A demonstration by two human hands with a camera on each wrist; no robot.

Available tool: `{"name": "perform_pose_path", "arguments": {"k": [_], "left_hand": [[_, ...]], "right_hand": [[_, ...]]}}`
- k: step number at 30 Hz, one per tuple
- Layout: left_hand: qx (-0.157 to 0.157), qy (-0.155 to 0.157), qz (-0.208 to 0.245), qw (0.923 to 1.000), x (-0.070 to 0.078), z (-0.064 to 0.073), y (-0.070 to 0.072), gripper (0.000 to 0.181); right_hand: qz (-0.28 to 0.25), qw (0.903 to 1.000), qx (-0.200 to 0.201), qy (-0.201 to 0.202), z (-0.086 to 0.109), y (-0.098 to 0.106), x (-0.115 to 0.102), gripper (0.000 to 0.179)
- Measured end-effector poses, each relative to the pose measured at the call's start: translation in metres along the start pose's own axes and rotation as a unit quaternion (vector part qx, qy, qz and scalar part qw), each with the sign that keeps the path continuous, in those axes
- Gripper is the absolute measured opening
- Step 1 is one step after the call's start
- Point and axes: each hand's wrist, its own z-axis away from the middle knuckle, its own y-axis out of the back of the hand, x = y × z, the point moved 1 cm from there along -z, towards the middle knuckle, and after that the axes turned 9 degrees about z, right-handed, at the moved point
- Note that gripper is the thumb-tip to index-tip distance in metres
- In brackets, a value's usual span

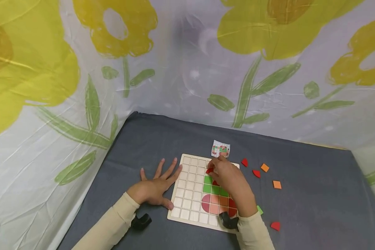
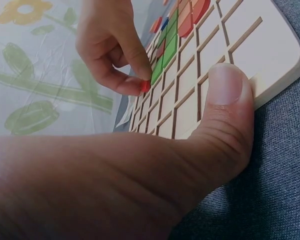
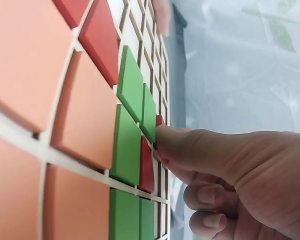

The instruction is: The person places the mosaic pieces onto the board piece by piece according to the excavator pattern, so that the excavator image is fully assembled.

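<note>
A wooden grid board (image 1: 187,187) lies on the dark cloth, partly filled with green, orange and red tiles. My right hand (image 1: 226,175) pinches a red quarter-round tile (image 1: 209,170) between thumb and fingers, at a cell just above the green tiles (image 1: 207,184). In the left wrist view that red tile (image 2: 145,86) shows at the fingertips, low over the board. My left hand (image 1: 156,189) lies spread along the board's left edge, with its thumb (image 2: 225,95) on the rim near a corner. The right forearm covers part of the board's right side.
Behind the board lies a small printed pattern card (image 1: 220,149). To the right are loose red pieces (image 1: 275,226), orange squares (image 1: 277,184) and a green piece (image 1: 260,209) partly behind the sleeve. A flower-printed curtain (image 1: 181,69) stands behind the table.
</note>
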Motion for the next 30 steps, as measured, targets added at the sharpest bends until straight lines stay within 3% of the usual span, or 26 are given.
{"name": "perform_pose_path", "arguments": {"k": [21,30], "left_hand": [[0.010,-0.005,-0.001,0.9999,0.001,0.000,0.002,0.133],[0.004,-0.005,0.004,1.0000,0.002,0.002,0.002,0.132]], "right_hand": [[0.002,0.9995,0.024,0.021,0.002,0.001,-0.004,0.013],[-0.011,0.9996,0.025,0.005,0.013,0.010,-0.004,0.015]]}}
